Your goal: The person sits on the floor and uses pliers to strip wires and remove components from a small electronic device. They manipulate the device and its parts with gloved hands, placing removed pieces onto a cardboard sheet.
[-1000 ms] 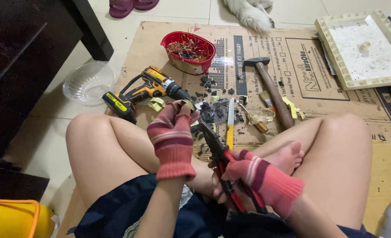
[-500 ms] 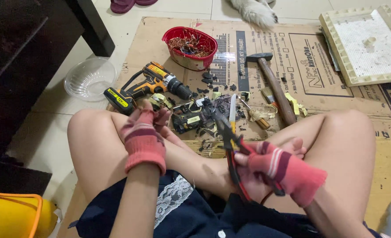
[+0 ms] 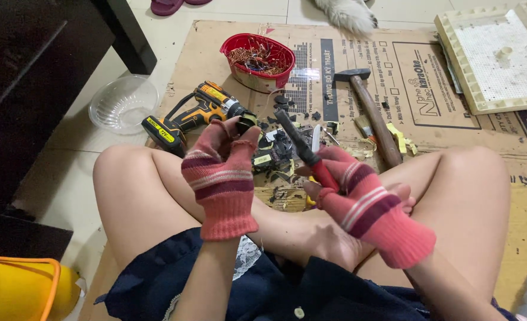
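Pliers with red handles and dark steel jaws sit in the right hand, which wears a pink striped knit glove and is closed around the handles, the tool's nose pointing up and away over the cardboard; the left hand, in a matching glove, is raised beside it with fingers curled inward, and whether it pinches anything small I cannot tell; both hands hover above the person's crossed bare legs. Beyond the hands, a heap of broken dark plastic and electronic scraps lies on the flattened brown cardboard sheet; a yellow-and-black cordless drill rests just left of the heap; a wooden-handled hammer lies to its right; a red oval plastic basket of copper wire stands farther back; a clear glass bowl sits on the floor tiles left of the cardboard; a cream-coloured square gridded tray occupies the far right corner.
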